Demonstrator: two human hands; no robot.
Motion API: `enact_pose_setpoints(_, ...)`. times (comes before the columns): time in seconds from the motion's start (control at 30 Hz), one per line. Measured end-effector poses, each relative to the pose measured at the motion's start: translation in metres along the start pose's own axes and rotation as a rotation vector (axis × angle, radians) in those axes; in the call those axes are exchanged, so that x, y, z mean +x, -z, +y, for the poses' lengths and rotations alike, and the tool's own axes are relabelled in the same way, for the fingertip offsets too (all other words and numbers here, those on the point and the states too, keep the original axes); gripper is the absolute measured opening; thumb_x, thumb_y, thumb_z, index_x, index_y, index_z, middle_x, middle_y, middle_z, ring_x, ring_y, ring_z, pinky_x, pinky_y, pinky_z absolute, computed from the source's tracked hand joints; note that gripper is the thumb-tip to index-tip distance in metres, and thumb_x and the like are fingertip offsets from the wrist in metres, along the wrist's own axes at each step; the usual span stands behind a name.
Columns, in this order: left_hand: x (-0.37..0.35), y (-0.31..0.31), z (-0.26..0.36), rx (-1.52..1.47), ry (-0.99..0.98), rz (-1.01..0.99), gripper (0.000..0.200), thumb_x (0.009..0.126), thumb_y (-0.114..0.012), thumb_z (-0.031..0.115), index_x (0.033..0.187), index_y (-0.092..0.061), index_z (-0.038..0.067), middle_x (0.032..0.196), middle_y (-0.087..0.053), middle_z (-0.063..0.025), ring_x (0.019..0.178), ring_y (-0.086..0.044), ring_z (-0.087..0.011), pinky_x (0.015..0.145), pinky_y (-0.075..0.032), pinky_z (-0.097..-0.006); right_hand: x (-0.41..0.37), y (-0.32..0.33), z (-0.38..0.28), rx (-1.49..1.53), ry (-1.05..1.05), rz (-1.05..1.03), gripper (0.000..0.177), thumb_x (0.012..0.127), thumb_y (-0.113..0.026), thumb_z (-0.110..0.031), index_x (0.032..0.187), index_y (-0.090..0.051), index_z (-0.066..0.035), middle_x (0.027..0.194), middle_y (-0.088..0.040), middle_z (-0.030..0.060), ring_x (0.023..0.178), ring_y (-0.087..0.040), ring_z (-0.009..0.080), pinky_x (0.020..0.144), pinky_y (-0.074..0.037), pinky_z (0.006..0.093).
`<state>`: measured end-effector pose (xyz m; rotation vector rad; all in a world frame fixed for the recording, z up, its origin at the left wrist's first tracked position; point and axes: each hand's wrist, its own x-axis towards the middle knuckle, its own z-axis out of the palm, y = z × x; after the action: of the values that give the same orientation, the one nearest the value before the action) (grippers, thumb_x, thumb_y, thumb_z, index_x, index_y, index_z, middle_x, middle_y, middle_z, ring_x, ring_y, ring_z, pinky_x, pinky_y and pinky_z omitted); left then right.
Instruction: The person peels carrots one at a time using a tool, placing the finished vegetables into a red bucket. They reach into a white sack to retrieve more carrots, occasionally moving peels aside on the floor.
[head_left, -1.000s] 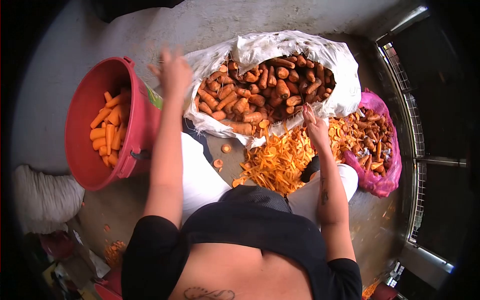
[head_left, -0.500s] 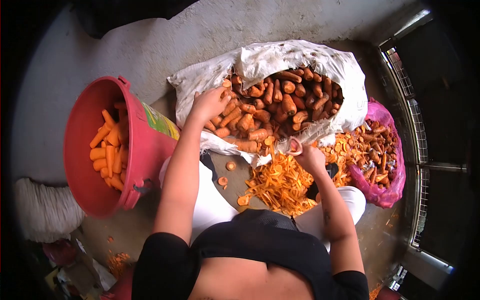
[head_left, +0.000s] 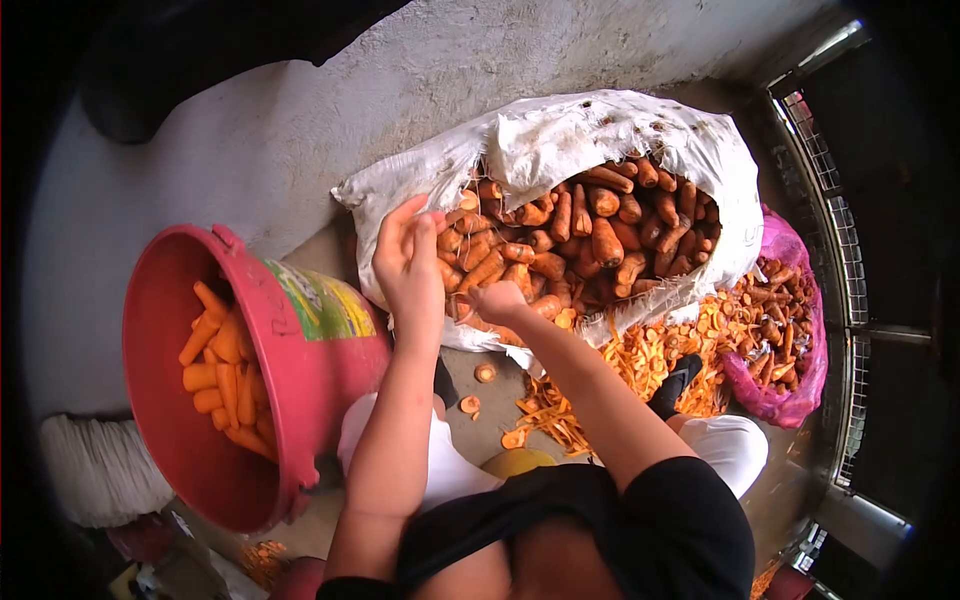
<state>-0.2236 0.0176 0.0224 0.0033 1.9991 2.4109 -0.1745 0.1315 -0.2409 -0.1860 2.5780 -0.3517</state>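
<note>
Fingers (head_left: 398,217) of the left hand (head_left: 408,278) curl apart beside the white sack (head_left: 412,172); whether those of the right hand (head_left: 500,302) are closed, I can't tell. Carrots (head_left: 605,241) inside lie nearer the right hand, the closest slanting up rightward.

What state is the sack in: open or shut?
Open. The sack has a wide, ragged gap, and carrots show through it.
</note>
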Motion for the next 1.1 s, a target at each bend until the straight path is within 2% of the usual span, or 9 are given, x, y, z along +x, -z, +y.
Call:
enact_pose_setpoints(0.07, 0.000, 0.005, 0.003, -0.007, 0.002, 0.040, 0.023, 0.094, -0.052, 0.008, 0.114, -0.057, -0.002, 0.094, -0.063, -0.0081, 0.090, -0.059, -0.0142, 0.087, -0.045, -0.0275, 0.018, 0.009, -0.010, -0.029, -0.027, -0.092, 0.030, 0.087, -0.051, -0.023, 0.113, -0.056, -0.009, 0.087, -0.070, 0.0107, 0.082, -0.068, 0.0287, 0.068, -0.052, 0.0403)
enact_pose_setpoints(0.27, 0.001, 0.009, 0.010, 0.010, 0.065, 0.077, 0.021, 0.094, -0.052, 0.009, 0.112, -0.058, -0.001, 0.091, -0.063, -0.0062, 0.088, -0.057, -0.0117, 0.085, -0.043, -0.0258, 0.061, -0.045, -0.011, -0.168, -0.076, 0.016, 0.040, 0.090, -0.050, -0.025, 0.122, -0.047, -0.001, 0.080, -0.069, 0.0124, 0.068, -0.068, 0.0278, 0.059, -0.048, 0.0452)
enact_pose_setpoints(0.5, -0.006, 0.006, 0.011, 0.014, 0.062, 0.031, 0.021, 0.094, -0.052, 0.009, 0.112, -0.057, -0.001, 0.091, -0.062, -0.0061, 0.088, -0.056, -0.0116, 0.086, -0.043, -0.0264, 0.067, -0.020, -0.017, -0.416, -0.010, -0.069, 0.056, 0.080, -0.059, -0.056, 0.104, -0.058, -0.006, 0.080, -0.069, 0.0093, 0.068, -0.067, 0.0294, 0.059, -0.047, 0.0439)
enact_pose_setpoints(0.6, -0.005, 0.008, 0.010, 0.010, 0.053, 0.028, 0.021, 0.094, -0.052, 0.008, 0.112, -0.057, -0.002, 0.091, -0.063, -0.0064, 0.088, -0.057, -0.0119, 0.086, -0.044, -0.0265, 0.064, -0.011, 0.000, -0.216, 0.175, 0.067, 0.050, 0.082, -0.059, -0.053, 0.099, -0.060, -0.006, 0.082, -0.069, 0.0085, 0.074, -0.068, 0.0283, 0.062, -0.048, 0.0436)
enact_pose_setpoints(0.73, 0.002, 0.015, 0.009, -0.002, 0.048, 0.045, 0.022, 0.094, -0.051, 0.009, 0.113, -0.057, 0.000, 0.094, -0.062, -0.0067, 0.090, -0.057, -0.0118, 0.087, -0.043, -0.0275, 0.004, 0.074, -0.001, 0.254, -0.081, 0.138, 0.047, 0.085, -0.056, -0.055, 0.102, -0.060, -0.012, 0.083, -0.069, 0.0141, 0.076, -0.068, 0.0297, 0.068, -0.050, 0.0390)
enact_pose_setpoints(0.77, 0.002, 0.016, 0.012, -0.005, 0.070, 0.049, 0.022, 0.095, -0.051, 0.010, 0.114, -0.056, -0.001, 0.095, -0.062, -0.0075, 0.091, -0.056, -0.0117, 0.086, -0.044, -0.0273, -0.001, 0.062, 0.011, 0.494, -0.085, 0.332, 0.043, 0.083, -0.065, -0.049, 0.099, -0.058, -0.009, 0.073, -0.065, 0.0088, 0.066, -0.064, 0.0200, 0.058, -0.047, 0.0316)
enact_pose_setpoints(0.9, 0.004, 0.019, 0.013, 0.006, 0.283, -0.004, 0.032, 0.094, -0.054, 0.029, 0.118, -0.058, 0.009, 0.100, -0.063, -0.0045, 0.095, -0.058, -0.0134, 0.088, -0.038, -0.0296, -0.060, 0.099, 0.026, 1.502, -0.044, 0.344, 0.030, 0.079, -0.075, -0.023, 0.091, -0.051, -0.008, 0.065, -0.040, -0.0065, 0.055, -0.039, 0.0033, 0.050, -0.034, 0.0213)
enact_pose_setpoints(1.03, 0.000, 0.009, 0.010, 0.080, 0.398, -0.291, 0.054, 0.091, -0.051, 0.049, 0.127, -0.051, 0.009, 0.113, -0.061, -0.0095, 0.108, -0.055, -0.0173, 0.093, -0.036, -0.0357, -0.147, 0.140, 0.022, 1.782, 0.075, 0.214, 0.025, 0.083, -0.071, -0.025, 0.087, -0.051, -0.012, 0.071, -0.049, -0.0037, 0.048, -0.040, 0.0066, 0.047, -0.034, 0.0212)
enact_pose_setpoints(1.1, -0.009, -0.001, 0.007, 0.141, 0.372, -0.583, 0.072, 0.088, -0.057, 0.050, 0.140, -0.037, 0.005, 0.123, -0.057, -0.0130, 0.115, -0.052, -0.0203, 0.097, -0.037, -0.0342, -0.189, 0.163, 0.010, 1.790, 0.199, 0.271, 0.030, 0.083, -0.071, -0.027, 0.102, -0.058, -0.008, 0.078, -0.056, -0.0021, 0.052, -0.045, 0.0064, 0.048, -0.036, 0.0205)
